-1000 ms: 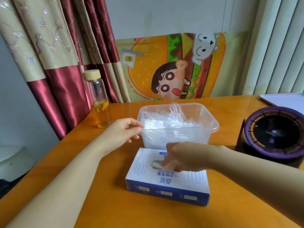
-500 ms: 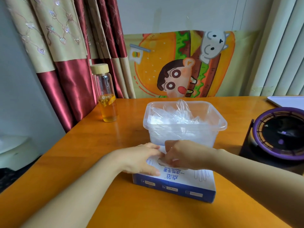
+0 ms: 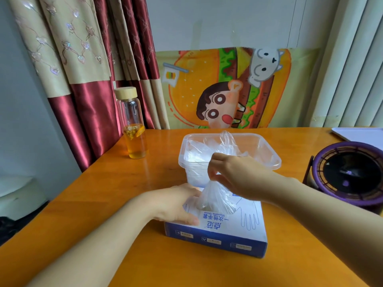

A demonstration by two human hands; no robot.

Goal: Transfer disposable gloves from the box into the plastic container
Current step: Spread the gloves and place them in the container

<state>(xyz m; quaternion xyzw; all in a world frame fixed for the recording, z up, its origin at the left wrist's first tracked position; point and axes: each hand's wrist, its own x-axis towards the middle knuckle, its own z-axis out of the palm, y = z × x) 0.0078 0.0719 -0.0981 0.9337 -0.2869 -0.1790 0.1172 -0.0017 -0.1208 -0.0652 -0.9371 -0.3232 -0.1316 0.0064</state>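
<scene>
A blue and white glove box [image 3: 226,230] lies on the orange table in front of me. My left hand [image 3: 176,204] presses down on its left top, fingers spread flat. My right hand [image 3: 236,175] pinches a clear disposable glove [image 3: 215,199] that rises out of the box's opening. Just behind the box stands a clear plastic container [image 3: 269,156] with several crumpled clear gloves [image 3: 226,141] inside, one sticking up above the rim.
A glass bottle [image 3: 133,125] with a wooden lid and amber liquid stands at the back left. A round purple and black device [image 3: 350,172] sits at the right. A white flat object [image 3: 360,135] lies at the far right edge. Curtains and a cartoon poster back the table.
My left hand came from beside the container down onto the box. My right hand rose from the box's opening, drawing a glove up and out.
</scene>
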